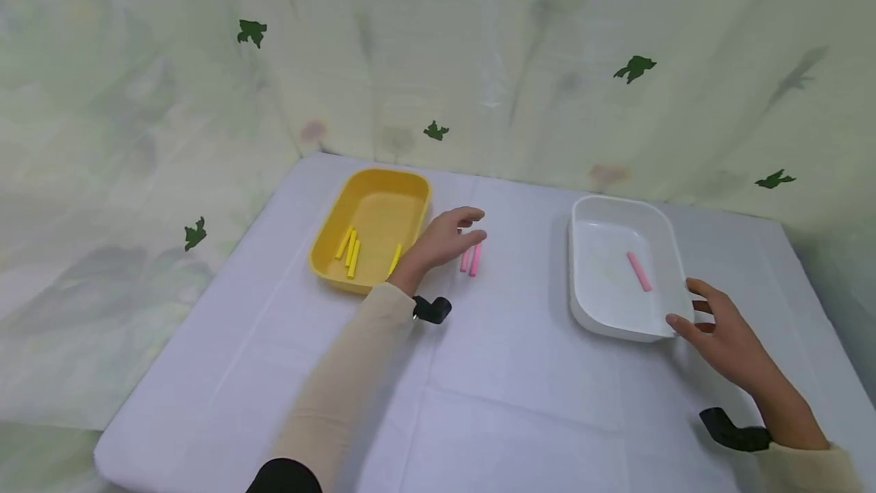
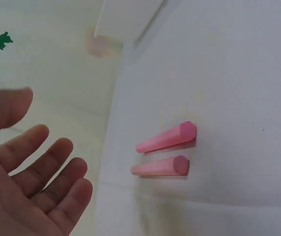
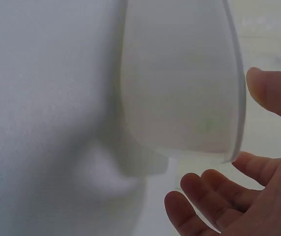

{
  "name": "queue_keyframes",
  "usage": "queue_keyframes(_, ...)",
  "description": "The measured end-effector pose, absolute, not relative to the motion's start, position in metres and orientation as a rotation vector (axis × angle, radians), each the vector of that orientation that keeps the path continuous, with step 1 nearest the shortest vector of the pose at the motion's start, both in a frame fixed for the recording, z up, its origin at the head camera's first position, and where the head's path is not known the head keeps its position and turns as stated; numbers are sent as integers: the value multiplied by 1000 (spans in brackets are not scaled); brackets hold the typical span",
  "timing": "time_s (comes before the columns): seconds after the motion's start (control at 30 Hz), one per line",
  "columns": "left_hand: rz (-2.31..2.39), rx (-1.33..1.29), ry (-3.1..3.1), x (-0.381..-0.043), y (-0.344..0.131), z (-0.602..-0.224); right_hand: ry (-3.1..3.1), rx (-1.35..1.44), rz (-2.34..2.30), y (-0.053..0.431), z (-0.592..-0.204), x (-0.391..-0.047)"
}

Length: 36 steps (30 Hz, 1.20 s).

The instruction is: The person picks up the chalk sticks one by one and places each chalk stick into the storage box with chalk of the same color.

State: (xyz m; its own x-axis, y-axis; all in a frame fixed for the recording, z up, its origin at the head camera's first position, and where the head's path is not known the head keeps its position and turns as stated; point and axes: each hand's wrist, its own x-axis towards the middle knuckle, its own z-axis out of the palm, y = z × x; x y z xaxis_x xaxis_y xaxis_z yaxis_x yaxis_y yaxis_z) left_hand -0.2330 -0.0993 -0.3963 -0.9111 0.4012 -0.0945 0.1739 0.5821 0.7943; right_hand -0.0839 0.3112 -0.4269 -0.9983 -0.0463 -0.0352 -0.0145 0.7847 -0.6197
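My left hand (image 1: pixel 443 240) hovers over the table just right of the yellow tray (image 1: pixel 393 185), fingers spread and holding nothing. Two pink sticks (image 2: pixel 167 137) with faceted ends, like chalk, lie side by side beneath and beyond it. Several yellow sticks (image 1: pixel 353 259) lie inside the yellow tray, one partly hidden by the left wrist. At the near right corner of the white tray (image 1: pixel 619 329), my right hand (image 1: pixel 722 333) rests thumb and forefinger by the rim, the other fingers loose. One pink stick (image 1: pixel 639 271) lies inside this tray.
A white cloth covers the table (image 1: pixel 506 394). Behind it and to the left hangs a pale curtain (image 1: pixel 493 59) with green leaf-shaped patches. Black wrist mounts (image 1: pixel 433 310) stick out beside both forearms.
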Motion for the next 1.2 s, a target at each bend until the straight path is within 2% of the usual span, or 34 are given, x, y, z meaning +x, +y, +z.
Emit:
queue_keyframes(0.2, 1219, 188, 2588, -239, -93, -413, 2887, -41, -1056, 313, -428, -86)
queue_keyframes(0.3, 1145, 138, 2646, -239, -93, -419, 2830, -6, -1073, 312, -428, -86)
queue_keyframes(0.57, 743, 458, 2787, -237, -86, -430, 2751, 22, -1092, 311, -428, -81)
queue_keyframes(0.83, 671, 365, 2812, -236, -85, -431, 2747, 45, -1067, 311, -429, -82)
queue_keyframes(1.2, 523, 468, 2744, -234, -90, -430, 2745, 56, -1059, 313, -432, -83)
